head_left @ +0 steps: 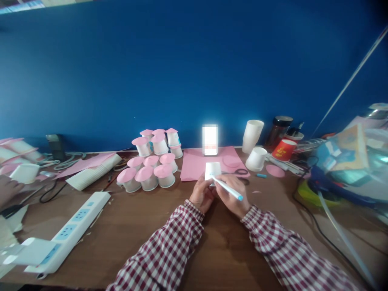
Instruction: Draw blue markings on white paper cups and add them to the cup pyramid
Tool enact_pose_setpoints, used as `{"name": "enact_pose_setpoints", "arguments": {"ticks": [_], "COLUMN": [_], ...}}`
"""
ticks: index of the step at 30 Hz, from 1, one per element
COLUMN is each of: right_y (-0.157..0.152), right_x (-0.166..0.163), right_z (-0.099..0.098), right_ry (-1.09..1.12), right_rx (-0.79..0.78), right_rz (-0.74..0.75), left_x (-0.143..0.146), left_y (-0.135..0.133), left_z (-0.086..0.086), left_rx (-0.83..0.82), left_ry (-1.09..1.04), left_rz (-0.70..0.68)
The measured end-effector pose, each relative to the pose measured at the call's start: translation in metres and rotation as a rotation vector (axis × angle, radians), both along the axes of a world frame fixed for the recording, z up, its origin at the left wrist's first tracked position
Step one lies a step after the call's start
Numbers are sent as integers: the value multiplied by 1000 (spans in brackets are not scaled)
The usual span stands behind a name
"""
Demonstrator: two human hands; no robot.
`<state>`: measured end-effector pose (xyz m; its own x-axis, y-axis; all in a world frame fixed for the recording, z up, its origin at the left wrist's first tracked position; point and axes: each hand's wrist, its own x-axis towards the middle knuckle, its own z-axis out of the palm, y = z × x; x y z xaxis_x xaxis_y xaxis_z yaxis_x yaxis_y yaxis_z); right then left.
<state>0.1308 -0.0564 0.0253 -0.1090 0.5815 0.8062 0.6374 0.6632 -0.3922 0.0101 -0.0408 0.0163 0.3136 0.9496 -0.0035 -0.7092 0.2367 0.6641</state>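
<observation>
My left hand (202,195) is closed around a small white paper cup (212,169), held just above the wooden table. My right hand (233,196) grips a white pen with a blue end (228,188), its tip against the cup's side. Both sleeves are red and white check. Just beyond the cup lies a pink paper sheet (197,163) with a pink paper disc (232,161) and black scissors (241,172) on it. A lit phone (210,140) stands upright behind the sheet.
A pile of white cups with pink lids (151,165) stands left of centre. A fallen cup stack (92,173) and a power strip (71,230) lie at left. White cups (254,139), a red cup (283,149), a dark jar (279,130) and cluttered bags sit right. Another person's hand (7,190) shows far left.
</observation>
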Motion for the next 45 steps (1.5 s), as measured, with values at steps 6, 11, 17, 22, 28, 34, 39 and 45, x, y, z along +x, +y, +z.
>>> {"name": "enact_pose_setpoints", "arguments": {"ticks": [6,11,17,22,28,34,39,45], "right_y": [0,6,7,5,5,7,6,2], "right_x": [3,5,5,6,5,3,2,1], "right_z": [-1,-2,-3,-2,-1,-2,-3,0], "right_ry": [193,358,407,362,388,456,456,347], "right_rx": [-106,-183,-206,-187,-208,-238,-249,-200], "right_rz": [-90,-102,-90,-95,-59,-43,-15,-32], "left_x": [-2,-3,-4,-5,-5,-5,-4,-4], "left_y": [3,3,3,5,6,7,6,5], "left_z": [0,-1,-2,-2,-4,-5,-4,-3], "left_rx": [-55,-84,-98,-100,-88,-106,-111,-112], "left_ry": [-59,-59,-68,-78,-97,-99,-105,-123], "left_rz": [-5,0,4,19,3,10,1,8]}}
